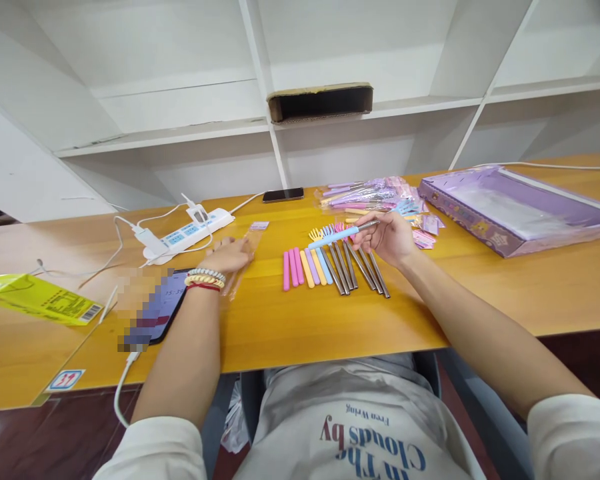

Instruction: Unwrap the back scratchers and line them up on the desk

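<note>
My right hand (391, 239) is closed round the metal rod of a telescopic back scratcher (334, 237), its light-blue handle pointing left. Below it on the table lie loose handles (307, 268) in pink, yellow, purple and blue. Beside these rest several metal rods (347, 270) with small claw-shaped heads (325, 231) at their far ends. My left hand (231, 255) lies palm down with its fingers stretched out, over the edge of a clear plastic sleeve (247, 257) with a purple top. Its fingertips are partly blurred.
Behind my right hand is a pile of wrapped back scratchers (367, 193). A purple tray box (500, 230) stands at right. A power strip (195, 233), a lit phone (167, 310), a yellow carton (40, 298) and cables lie left. A dark phone (283, 195) is near the shelves (205, 137).
</note>
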Tool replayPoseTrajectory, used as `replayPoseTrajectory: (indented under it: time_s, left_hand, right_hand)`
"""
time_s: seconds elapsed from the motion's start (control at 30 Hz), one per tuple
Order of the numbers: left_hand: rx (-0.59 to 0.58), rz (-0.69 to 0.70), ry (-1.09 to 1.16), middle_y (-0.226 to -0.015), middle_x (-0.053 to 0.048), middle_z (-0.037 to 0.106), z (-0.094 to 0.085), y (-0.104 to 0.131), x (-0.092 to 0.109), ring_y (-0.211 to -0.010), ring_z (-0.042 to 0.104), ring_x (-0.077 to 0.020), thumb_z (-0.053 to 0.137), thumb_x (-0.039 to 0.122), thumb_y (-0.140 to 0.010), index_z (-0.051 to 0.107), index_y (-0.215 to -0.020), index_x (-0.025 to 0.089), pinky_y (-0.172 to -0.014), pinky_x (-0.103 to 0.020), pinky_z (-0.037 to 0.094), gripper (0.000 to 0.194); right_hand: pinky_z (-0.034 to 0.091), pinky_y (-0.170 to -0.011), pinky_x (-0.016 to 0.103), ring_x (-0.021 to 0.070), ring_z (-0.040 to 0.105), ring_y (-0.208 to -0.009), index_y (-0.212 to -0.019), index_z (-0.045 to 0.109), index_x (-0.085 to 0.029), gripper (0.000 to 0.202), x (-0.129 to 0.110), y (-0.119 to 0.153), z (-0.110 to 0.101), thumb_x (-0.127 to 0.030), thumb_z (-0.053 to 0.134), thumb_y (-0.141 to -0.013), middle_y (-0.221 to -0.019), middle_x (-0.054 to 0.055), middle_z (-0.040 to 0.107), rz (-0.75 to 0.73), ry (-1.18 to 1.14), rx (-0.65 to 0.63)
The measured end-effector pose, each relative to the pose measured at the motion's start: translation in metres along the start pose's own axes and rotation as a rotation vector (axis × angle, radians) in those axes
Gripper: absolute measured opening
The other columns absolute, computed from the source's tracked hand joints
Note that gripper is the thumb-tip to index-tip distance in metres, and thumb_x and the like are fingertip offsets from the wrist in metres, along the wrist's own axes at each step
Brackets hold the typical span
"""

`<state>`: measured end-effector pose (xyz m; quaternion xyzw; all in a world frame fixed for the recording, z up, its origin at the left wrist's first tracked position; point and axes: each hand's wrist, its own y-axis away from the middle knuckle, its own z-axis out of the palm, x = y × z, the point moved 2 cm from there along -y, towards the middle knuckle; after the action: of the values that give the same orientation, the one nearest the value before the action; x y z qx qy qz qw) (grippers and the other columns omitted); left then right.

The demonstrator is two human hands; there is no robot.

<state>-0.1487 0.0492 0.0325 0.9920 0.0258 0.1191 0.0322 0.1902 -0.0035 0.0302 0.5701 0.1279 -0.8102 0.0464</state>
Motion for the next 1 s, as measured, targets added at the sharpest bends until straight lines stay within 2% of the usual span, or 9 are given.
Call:
replayPoseTrajectory:
  time_s: [0.07, 0.17, 0.23, 0.33, 0.53, 0.63, 0.73, 0.87, 1.0]
  left_hand:
    - [0.195, 0.037, 0.075, -0.123, -0.017, 0.047, -0.001, 0.005, 0.012, -0.122, 0.033, -0.0402, 0.057, 0.040, -0.072, 0.059, -0.107, 0.023, -0.099, -0.057, 0.021, 0.039]
    - [0.528, 0.199, 0.317, -0.110, -0.014, 0.054, 0.000, 0.016, 0.036, -0.115, 0.040, -0.0326, 0.043, 0.044, -0.083, 0.062, -0.097, 0.021, -0.101, -0.049, 0.024, 0.034]
    - [0.608, 0.359, 0.477, -0.100, -0.011, 0.058, 0.003, 0.026, 0.052, -0.106, 0.046, -0.0269, 0.037, 0.042, -0.087, 0.063, -0.090, 0.020, -0.099, -0.042, 0.027, 0.034]
    - [0.611, 0.582, 0.557, -0.097, -0.008, 0.061, 0.007, 0.045, 0.076, -0.101, 0.051, -0.0233, 0.041, 0.037, -0.087, 0.064, -0.090, 0.020, -0.098, -0.038, 0.029, 0.029]
    - [0.507, 0.896, 0.178, -0.092, -0.008, 0.066, 0.020, 0.070, 0.106, -0.086, 0.056, -0.0205, 0.048, 0.041, -0.085, 0.061, -0.102, 0.015, -0.082, -0.035, 0.038, 0.034]
    - [0.502, 0.912, 0.081, -0.086, -0.006, 0.066, 0.024, 0.069, 0.108, -0.078, 0.058, -0.0174, 0.041, 0.039, -0.089, 0.061, -0.104, 0.016, -0.074, -0.031, 0.038, 0.034]
    - [0.537, 0.870, 0.010, -0.077, -0.005, 0.065, 0.022, 0.064, 0.104, -0.072, 0.057, -0.0165, 0.036, 0.038, -0.092, 0.062, -0.101, 0.018, -0.073, -0.032, 0.037, 0.034]
    - [0.624, 0.797, -0.068, -0.075, -0.005, 0.063, 0.016, 0.060, 0.099, -0.075, 0.056, -0.0190, 0.038, 0.035, -0.091, 0.063, -0.095, 0.018, -0.078, -0.035, 0.035, 0.031]
    - [0.699, 0.765, -0.101, -0.087, -0.008, 0.064, 0.018, 0.059, 0.098, -0.084, 0.054, -0.0217, 0.041, 0.026, -0.089, 0.062, -0.097, 0.016, -0.080, -0.037, 0.035, 0.025]
  right_hand:
    - [0.036, -0.041, 0.024, 0.0206, 0.063, -0.058, -0.082, 0.057, -0.016, 0.032, 0.002, 0.000, 0.002, -0.044, 0.045, -0.073, -0.064, 0.008, 0.065, 0.001, -0.002, -0.031]
    - [0.037, -0.042, 0.024, 0.0195, 0.063, -0.062, -0.089, 0.058, -0.016, 0.031, 0.005, 0.001, 0.008, -0.040, 0.044, -0.075, -0.072, 0.009, 0.067, 0.014, -0.016, -0.109]
    - [0.037, -0.042, 0.023, 0.0176, 0.062, -0.062, -0.093, 0.058, -0.016, 0.032, 0.009, 0.001, 0.012, -0.039, 0.042, -0.077, -0.077, 0.009, 0.067, 0.028, -0.027, -0.159]
    - [0.037, -0.043, 0.022, 0.0154, 0.059, -0.063, -0.099, 0.056, -0.017, 0.034, 0.016, 0.002, 0.018, -0.041, 0.041, -0.081, -0.083, 0.009, 0.067, 0.047, -0.022, -0.210]
    - [0.040, -0.044, 0.023, 0.0163, 0.059, -0.069, -0.105, 0.055, -0.020, 0.041, 0.023, 0.008, 0.032, -0.051, 0.037, -0.085, -0.090, 0.009, 0.066, 0.035, -0.050, -0.292]
    - [0.040, -0.043, 0.023, 0.0161, 0.059, -0.067, -0.102, 0.057, -0.019, 0.048, 0.022, 0.009, 0.036, -0.058, 0.035, -0.085, -0.086, 0.009, 0.065, 0.048, -0.056, -0.292]
    - [0.036, -0.040, 0.022, 0.0133, 0.057, -0.057, -0.094, 0.057, -0.019, 0.048, 0.016, 0.005, 0.031, -0.061, 0.039, -0.082, -0.077, 0.007, 0.064, 0.005, -0.034, -0.163]
    - [0.032, -0.039, 0.020, 0.0085, 0.050, -0.048, -0.079, 0.054, -0.018, 0.030, 0.008, -0.001, 0.013, -0.048, 0.059, -0.076, -0.068, 0.001, 0.061, -0.130, 0.123, 0.066]
    - [0.036, -0.044, 0.022, 0.0083, 0.050, -0.047, -0.081, 0.052, -0.018, 0.020, 0.014, -0.001, 0.008, -0.034, 0.063, -0.074, -0.067, 0.000, 0.061, -0.173, 0.458, 0.037]
